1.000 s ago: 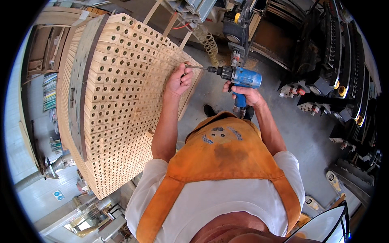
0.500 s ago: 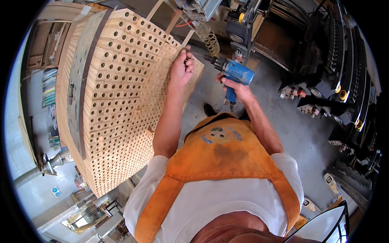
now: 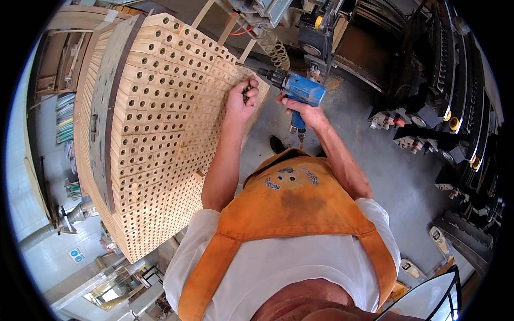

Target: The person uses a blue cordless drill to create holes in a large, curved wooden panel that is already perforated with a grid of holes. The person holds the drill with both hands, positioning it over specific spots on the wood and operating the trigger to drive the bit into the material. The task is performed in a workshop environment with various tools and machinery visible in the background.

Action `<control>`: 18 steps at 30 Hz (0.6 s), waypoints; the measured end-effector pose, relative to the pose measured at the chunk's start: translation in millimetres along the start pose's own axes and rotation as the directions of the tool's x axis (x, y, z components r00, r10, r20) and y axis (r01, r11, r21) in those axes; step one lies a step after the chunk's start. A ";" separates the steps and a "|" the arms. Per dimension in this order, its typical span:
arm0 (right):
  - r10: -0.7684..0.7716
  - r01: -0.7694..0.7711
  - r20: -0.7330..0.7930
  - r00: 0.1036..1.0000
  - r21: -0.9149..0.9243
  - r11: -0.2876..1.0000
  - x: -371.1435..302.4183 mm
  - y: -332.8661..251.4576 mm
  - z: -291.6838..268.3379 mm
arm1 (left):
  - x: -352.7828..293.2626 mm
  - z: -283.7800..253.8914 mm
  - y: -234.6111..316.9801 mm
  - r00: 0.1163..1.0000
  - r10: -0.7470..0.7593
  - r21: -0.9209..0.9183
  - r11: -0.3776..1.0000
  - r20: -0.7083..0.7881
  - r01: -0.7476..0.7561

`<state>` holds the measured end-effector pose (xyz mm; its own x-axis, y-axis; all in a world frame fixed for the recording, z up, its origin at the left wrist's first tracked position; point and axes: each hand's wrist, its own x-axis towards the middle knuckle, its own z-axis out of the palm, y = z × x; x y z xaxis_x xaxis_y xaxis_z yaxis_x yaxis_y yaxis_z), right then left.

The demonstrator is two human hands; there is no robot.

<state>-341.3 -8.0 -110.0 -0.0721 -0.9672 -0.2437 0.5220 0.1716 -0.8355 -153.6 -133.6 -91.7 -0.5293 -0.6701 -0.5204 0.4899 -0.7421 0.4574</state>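
Note:
My right hand (image 3: 306,112) is wrapped round the grip of a blue pneumatic or power drill (image 3: 305,90). Its black chuck and long thin bit point left, with the tip at the far end of a big stack of pale wooden pieces (image 3: 160,109); whether it touches the wood I cannot tell. Rows of holes fitted with round brass-coloured threaded inserts (image 3: 141,75) cover much of the stack's face. Just below the bit, my left hand (image 3: 243,100) is closed, palm side up, round several small dark brass-coloured metal pieces (image 3: 246,95), which look like such inserts.
A dark-edged board (image 3: 115,96) stands against the stack's left side. Beyond the drill hang a coiled air hose (image 3: 276,51) and machine parts. Black machinery with yellow knobs (image 3: 454,124) lines the right, over a grey floor (image 3: 369,155). Wooden sticks (image 3: 227,29) rise behind the stack.
The drill has moved left, bringing its bit over to the stack's far end. My left hand has drawn back slightly toward me, away from the bit, still closed.

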 end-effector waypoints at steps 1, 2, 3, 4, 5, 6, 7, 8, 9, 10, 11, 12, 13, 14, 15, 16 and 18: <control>-0.013 0.013 0.005 1.000 0.004 1.000 0.3 0.8 0.1 | -3.0 -2.4 -4.5 1.000 -0.016 0.030 0.999 -0.024 0.016; -0.026 0.026 0.011 1.000 0.008 1.000 0.4 1.3 0.1 | -5.6 -4.7 -9.2 0.999 -0.015 0.043 0.999 -0.038 0.016; -0.029 0.029 0.013 0.999 0.005 1.000 0.4 1.4 -0.4 | -8.1 -6.8 -14.0 0.999 -0.014 0.056 0.998 -0.052 0.017; -0.032 0.032 0.016 0.999 0.001 0.999 0.1 0.3 -0.5 | -11.1 -8.4 -18.2 0.998 -0.012 0.069 0.998 -0.066 0.017; -0.034 0.034 0.018 0.999 -0.003 0.999 -0.3 -0.8 -0.4 | -15.8 -5.4 -20.7 0.996 -0.013 0.117 0.993 -0.084 0.023; -0.028 0.027 0.022 0.999 0.036 0.999 -1.4 -2.1 -0.2 | -14.9 -10.7 -22.2 0.998 -0.028 0.099 0.995 -0.056 0.033; -0.021 0.019 0.030 0.999 0.074 0.997 -3.5 -5.5 1.4 | -15.6 -15.8 -24.1 0.999 -0.039 0.080 0.996 -0.028 0.041; -0.014 0.010 0.038 0.999 0.112 0.994 -4.8 -7.8 2.7 | -15.7 -20.6 -25.1 0.999 -0.049 0.062 0.997 0.001 0.049; -0.026 0.021 0.048 0.998 0.090 0.996 -5.1 -8.5 3.3 | -15.6 -25.3 -24.9 1.000 -0.029 0.079 0.996 -0.011 0.030; -0.038 0.035 0.052 0.998 0.068 0.997 -5.3 -9.0 2.2 | -18.2 -19.0 -24.3 1.000 -0.016 0.098 0.995 -0.019 0.017; -0.051 0.048 0.056 0.997 0.047 0.998 -5.7 -9.3 0.9 | -19.8 -12.3 -23.0 1.000 -0.002 0.117 0.993 -0.027 0.005; -0.064 0.065 0.055 0.996 -0.021 0.998 -7.1 -8.9 -2.3 | -20.1 -5.1 -19.5 1.000 0.026 0.162 0.987 -0.016 -0.023; -0.073 0.078 0.059 0.996 -0.088 0.993 -10.4 -7.8 -6.0 | -22.5 0.6 -14.1 0.998 0.057 0.203 0.978 -0.007 -0.054; -0.082 0.091 0.064 0.995 -0.155 0.984 -13.9 -7.2 -9.7 | -23.4 2.5 -9.5 0.996 0.087 0.244 0.966 0.003 -0.085; -0.071 0.079 0.071 0.995 -0.110 0.991 -18.2 -6.8 -12.9 | -19.6 -1.4 -5.6 0.994 0.110 0.205 0.973 0.012 -0.110; -0.060 0.066 0.078 0.995 -0.066 0.996 -23.6 -7.1 -15.7 | -15.4 -3.9 -1.8 0.991 0.132 0.166 0.977 0.019 -0.134; -0.005 0.005 0.093 0.996 0.002 1.000 -29.6 -7.5 -23.4 | -13.5 -11.1 0.9 0.986 0.163 0.121 0.978 0.042 -0.167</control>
<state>-362.9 23.7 -108.0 0.0045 -0.9812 -0.1930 0.5234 0.1667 -0.8356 -138.3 -125.0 -92.3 -0.4711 -0.7822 -0.4078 0.4840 -0.6157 0.6218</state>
